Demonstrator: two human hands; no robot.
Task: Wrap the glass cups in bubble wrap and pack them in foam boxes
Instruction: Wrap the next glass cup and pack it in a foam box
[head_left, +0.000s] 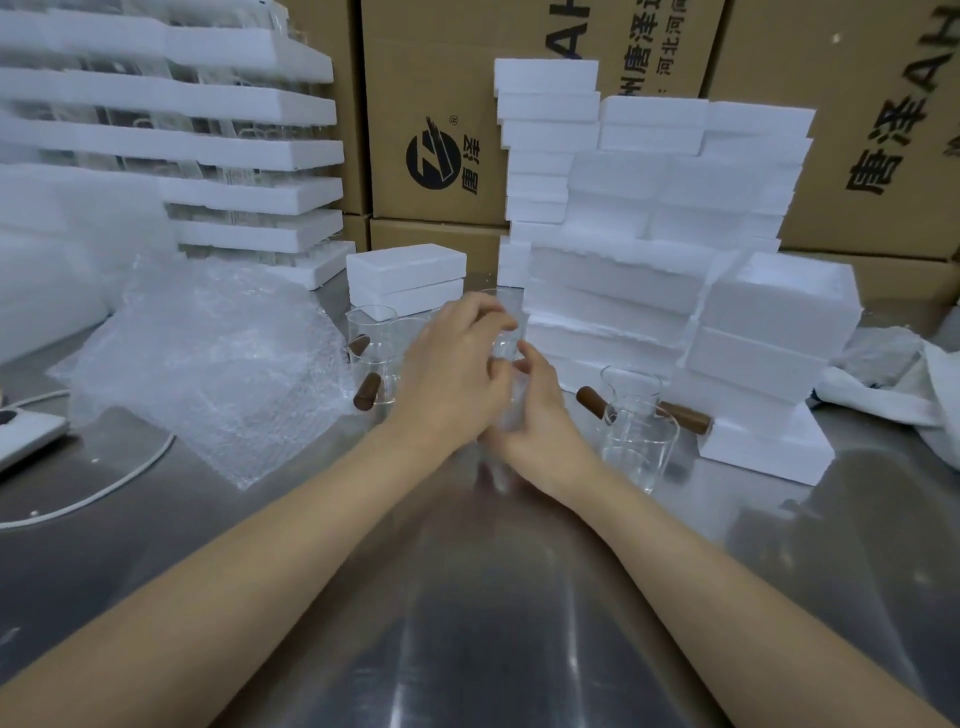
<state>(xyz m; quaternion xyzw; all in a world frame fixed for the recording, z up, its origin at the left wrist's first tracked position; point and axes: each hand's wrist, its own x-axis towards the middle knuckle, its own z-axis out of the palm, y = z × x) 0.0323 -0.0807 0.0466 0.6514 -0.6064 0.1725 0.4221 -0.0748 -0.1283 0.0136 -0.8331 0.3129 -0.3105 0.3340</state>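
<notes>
Both my hands meet over the middle of the steel table around a clear glass cup (505, 332). My left hand (451, 374) curls its fingers over the cup's rim and side. My right hand (537, 410) grips it from the right and below. The cup is blurred and largely hidden by my fingers. More glass cups with brown wooden handles stand at the left (370, 358) and at the right (636, 415). A pile of bubble wrap sheets (208, 358) lies to the left. White foam boxes (675, 291) are stacked at the right.
A small foam box stack (408, 278) stands behind the cups. Foam trays with glassware (208, 130) tower at the back left. Cardboard cartons (431, 104) line the back. A white cloth (893, 384) lies far right; a white device and cable (31, 436) lie far left.
</notes>
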